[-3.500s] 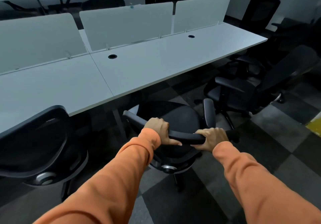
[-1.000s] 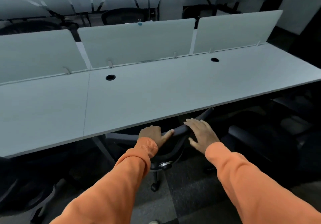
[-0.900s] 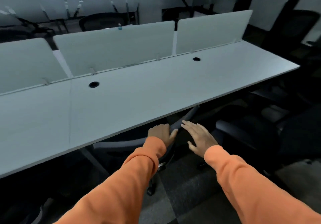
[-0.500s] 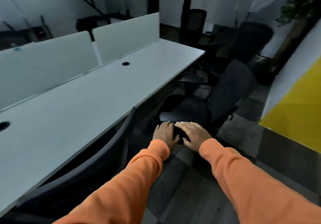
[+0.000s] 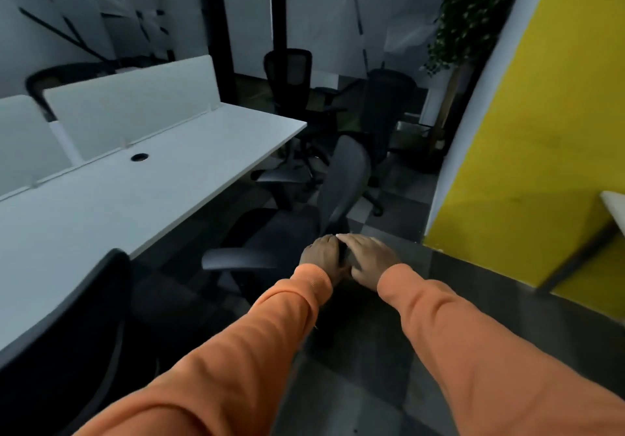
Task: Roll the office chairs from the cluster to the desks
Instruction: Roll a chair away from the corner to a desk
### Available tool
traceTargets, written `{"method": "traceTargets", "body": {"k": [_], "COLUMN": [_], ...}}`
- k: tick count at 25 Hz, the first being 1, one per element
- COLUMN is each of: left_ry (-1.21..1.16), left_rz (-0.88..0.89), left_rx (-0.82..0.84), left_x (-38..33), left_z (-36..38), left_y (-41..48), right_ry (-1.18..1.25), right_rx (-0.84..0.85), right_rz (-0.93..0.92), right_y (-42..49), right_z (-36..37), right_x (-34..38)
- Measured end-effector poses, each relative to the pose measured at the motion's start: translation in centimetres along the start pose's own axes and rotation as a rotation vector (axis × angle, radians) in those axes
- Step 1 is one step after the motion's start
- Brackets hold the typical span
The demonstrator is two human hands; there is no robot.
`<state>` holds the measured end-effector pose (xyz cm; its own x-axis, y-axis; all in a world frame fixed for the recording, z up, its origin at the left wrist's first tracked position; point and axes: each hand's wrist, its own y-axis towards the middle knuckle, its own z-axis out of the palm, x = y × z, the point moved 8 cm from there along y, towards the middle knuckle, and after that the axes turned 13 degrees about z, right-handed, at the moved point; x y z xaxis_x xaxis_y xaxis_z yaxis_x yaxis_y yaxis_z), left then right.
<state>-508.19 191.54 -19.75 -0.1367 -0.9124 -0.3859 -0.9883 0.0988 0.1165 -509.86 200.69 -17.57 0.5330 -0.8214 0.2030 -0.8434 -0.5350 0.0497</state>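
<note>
Head view only. Left hand point(image 5: 320, 259) is curled on the near armrest of the grey chair point(image 5: 345, 178), fingers wrapped. Right hand point(image 5: 367, 261) lies just beside it, fingers straight and flat on the same armrest, not gripping. Grey chair stands right of the white desk point(image 5: 152, 185), near its far end, side-on, seat not under the top. Black chair point(image 5: 67, 317) near left sits against the desk edge, so we count it done. Mesh-back chair point(image 5: 290, 73) and tall dark chair point(image 5: 389, 104) wait in the far cluster. We judge the task partway: grey chair next, far ones left.
</note>
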Motion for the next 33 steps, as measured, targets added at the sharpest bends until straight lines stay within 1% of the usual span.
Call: {"method": "traceTargets", "body": {"k": [3, 5, 8, 10, 14, 18, 22, 26, 29, 33], "left_ry": [0.005, 0.067, 0.226, 0.271, 0.115, -0.042, -0.088, -0.143, -0.146, -0.135], "left_rz": [0.03, 0.048, 0.073, 0.029, -0.135, -0.222, -0.259, -0.367, -0.35, -0.37], "left_rx": [0.012, 0.03, 0.062, 0.06, 0.123, 0.176, 0.198, 0.173, 0.175, 0.158], "left_x": [-3.1, -3.8, -3.5, -2.2, 1.3, 3.4, 5.4, 6.4, 6.6, 6.0], "left_z": [2.1, 2.8, 3.4, 3.6, 4.6, 5.4, 5.5, 6.3, 6.9, 6.3], "left_y": [3.5, 5.6, 9.5, 12.4, 18.7, 25.0, 30.1, 32.3, 33.4, 33.0], "right_ry": [-0.02, -0.024, -0.022, -0.04, -0.091, -0.131, -0.121, -0.113, -0.114, -0.19], "right_rx": [0.013, 0.013, 0.025, 0.042, 0.081, 0.12, 0.161, 0.207, 0.209, 0.177], "right_rz": [0.027, 0.024, 0.046, 0.044, 0.048, 0.108, 0.125, 0.093, 0.047, -0.056], "right_y": [0.5, 1.5, 3.7, 5.4, 10.3, 16.6, 22.1, 25.4, 27.7, 29.7], "right_z": [-1.4, -1.8, -2.0, -1.8, -1.9, -2.3, -2.1, -0.5, 0.1, 0.2], "right_x": [-4.7, -6.5, -8.5, -9.6, -11.7, -14.1, -15.8, -17.4, -18.6, -18.4]}}
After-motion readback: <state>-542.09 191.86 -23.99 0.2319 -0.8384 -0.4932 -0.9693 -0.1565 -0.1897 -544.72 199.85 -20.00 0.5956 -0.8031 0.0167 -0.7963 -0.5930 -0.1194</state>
